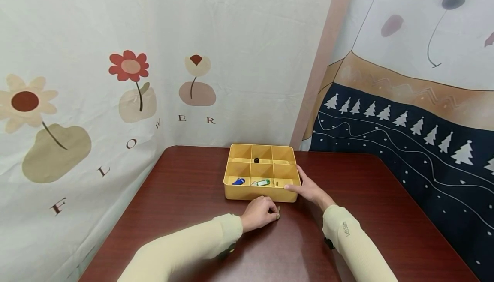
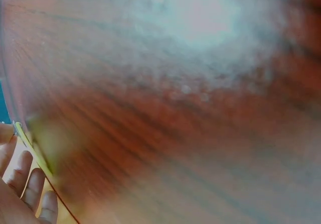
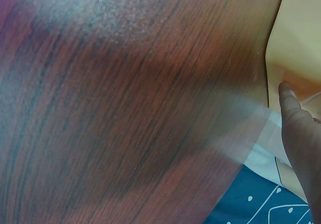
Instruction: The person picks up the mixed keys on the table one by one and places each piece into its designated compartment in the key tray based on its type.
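Observation:
A yellow divided box [image 1: 251, 193] sits toward the back of the table. My right hand [image 1: 310, 190] grips its front right corner, thumb [image 3: 288, 96] over the front wall and fingers along the right side. In front of the box, my left hand [image 1: 260, 213] pinches a small, slim yellow-green thing [image 1: 278, 212] low over the table. The left wrist view shows that hand's spread-out fingers [image 2: 32, 186] at the lower left edge. Inside the box's front row lie a blue tag [image 1: 239, 181], a green tag [image 1: 263, 182] and a tiny brownish piece [image 1: 277, 184].
A small black object [image 1: 256, 160] lies in the back middle compartment. The table [image 1: 185, 187] is dark reddish wood with a glossy surface. Behind it hangs a white flower-print curtain [image 1: 247, 59], and a navy tree-print curtain [image 1: 386, 140] borders the right side.

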Demonstrator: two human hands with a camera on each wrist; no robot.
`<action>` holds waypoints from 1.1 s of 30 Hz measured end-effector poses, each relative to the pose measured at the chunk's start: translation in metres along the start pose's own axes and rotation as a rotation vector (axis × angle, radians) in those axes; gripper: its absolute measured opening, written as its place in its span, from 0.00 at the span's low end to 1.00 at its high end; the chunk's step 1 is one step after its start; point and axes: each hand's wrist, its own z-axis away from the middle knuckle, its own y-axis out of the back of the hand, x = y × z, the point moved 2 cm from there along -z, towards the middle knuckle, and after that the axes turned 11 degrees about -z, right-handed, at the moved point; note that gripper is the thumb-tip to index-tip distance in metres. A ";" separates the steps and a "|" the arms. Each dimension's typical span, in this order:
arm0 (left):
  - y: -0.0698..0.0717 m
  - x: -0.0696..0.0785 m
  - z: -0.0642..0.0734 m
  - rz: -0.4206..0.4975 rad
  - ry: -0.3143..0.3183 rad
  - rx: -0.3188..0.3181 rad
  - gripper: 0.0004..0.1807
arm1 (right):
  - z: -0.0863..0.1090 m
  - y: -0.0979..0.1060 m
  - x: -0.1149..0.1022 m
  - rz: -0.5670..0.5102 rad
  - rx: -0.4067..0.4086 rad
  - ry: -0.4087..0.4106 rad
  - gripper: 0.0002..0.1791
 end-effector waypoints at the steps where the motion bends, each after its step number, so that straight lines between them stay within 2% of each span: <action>1: 0.001 0.000 0.000 0.005 0.004 -0.002 0.04 | 0.000 0.000 0.000 -0.004 -0.002 0.002 0.59; 6: 0.010 0.001 -0.001 0.044 0.020 -0.006 0.04 | 0.001 -0.001 -0.002 -0.025 -0.015 0.030 0.57; 12: 0.024 0.000 -0.003 0.070 0.010 0.038 0.03 | 0.003 -0.001 -0.006 -0.013 -0.010 0.021 0.56; 19: 0.040 -0.002 -0.003 0.177 0.041 0.053 0.04 | 0.004 -0.001 -0.006 0.014 0.004 -0.007 0.56; 25: 0.051 -0.006 -0.005 0.187 0.042 0.114 0.03 | 0.002 -0.001 -0.003 0.027 0.004 -0.014 0.58; 33: 0.067 -0.014 -0.009 0.254 0.055 0.176 0.03 | 0.003 -0.001 -0.006 0.018 0.004 -0.006 0.57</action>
